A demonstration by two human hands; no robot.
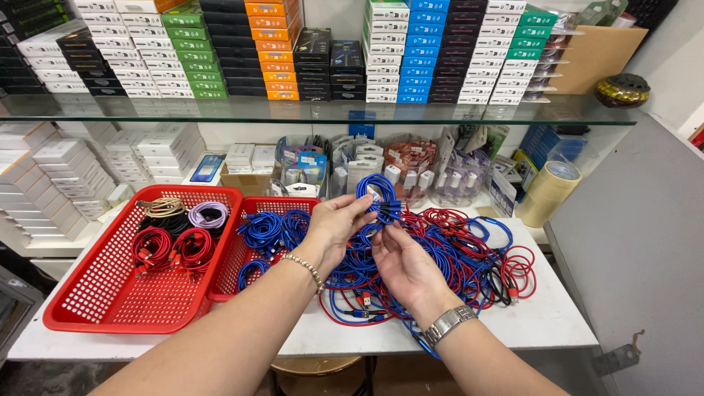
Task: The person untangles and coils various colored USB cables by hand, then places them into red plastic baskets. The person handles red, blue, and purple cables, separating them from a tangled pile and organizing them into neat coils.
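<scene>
Both forearms reach over the white table (528, 323). Left hand (334, 227) and right hand (407, 268) pinch a coiled blue cable (378, 192) between closed fingertips, above the tangled cable pile (455, 249) beside two red baskets (103, 293).

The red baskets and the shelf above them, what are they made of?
The red baskets look like moulded plastic: glossy, one even colour, with a grid of small holes. The shelf looks like glass: you can see through it, and its edge shows greenish. The blue cable held by the left hand seems woven or rubbery; it is hard to tell.
</scene>
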